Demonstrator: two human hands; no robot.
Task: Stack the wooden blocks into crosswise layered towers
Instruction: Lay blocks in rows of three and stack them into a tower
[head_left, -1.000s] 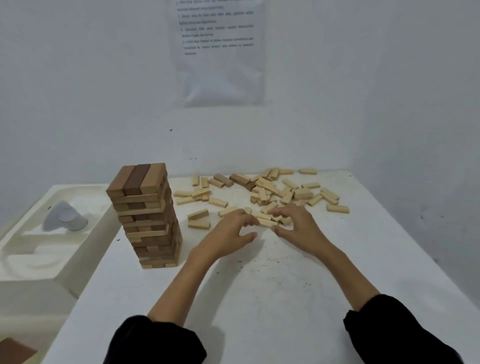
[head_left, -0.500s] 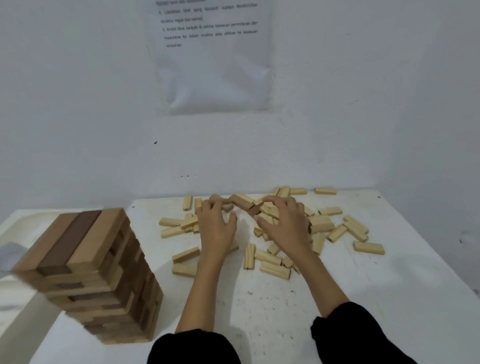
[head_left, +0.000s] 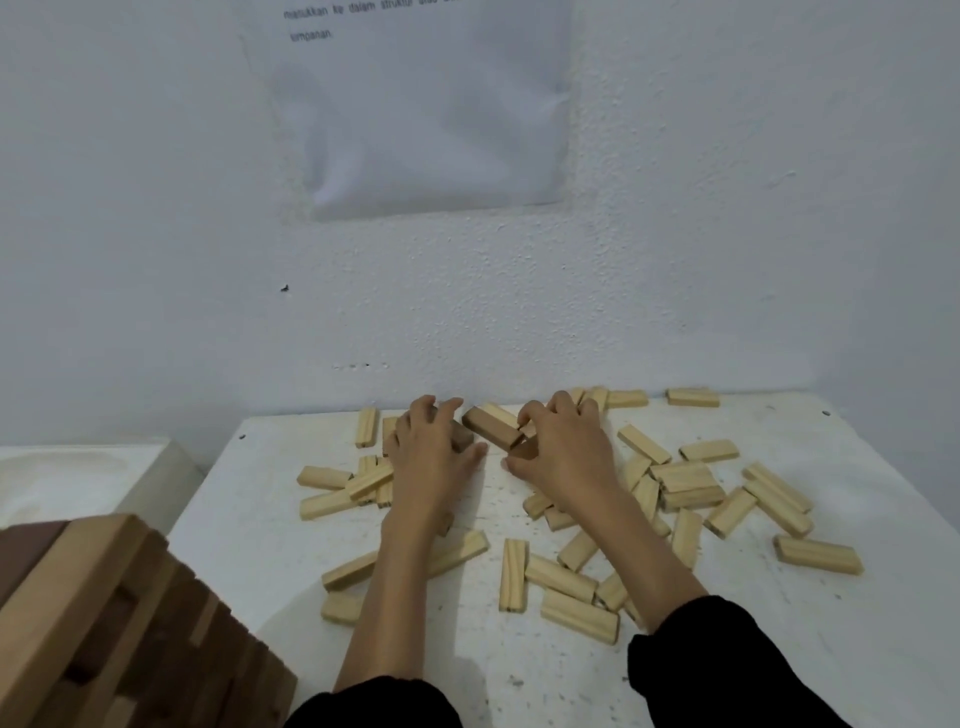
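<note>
Your loose blocks, scattered toward the table's far and right edges, are pale yellow wood with fine lengthwise grain lines. At the middle of the far edge one mid-brown block stands out, with a dark brown block just left of it. The tower at the near left corner mixes light tan and chocolate-brown pieces. The table is white, flecked with small dark specks. Your sleeves are black. The wall is bluish white; its sheet is white with black print.

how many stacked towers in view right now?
1. The tower stands on the table's near-left side, cropped by the frame edge. The rest are loose blocks lying scattered; others could be out of frame.
</note>
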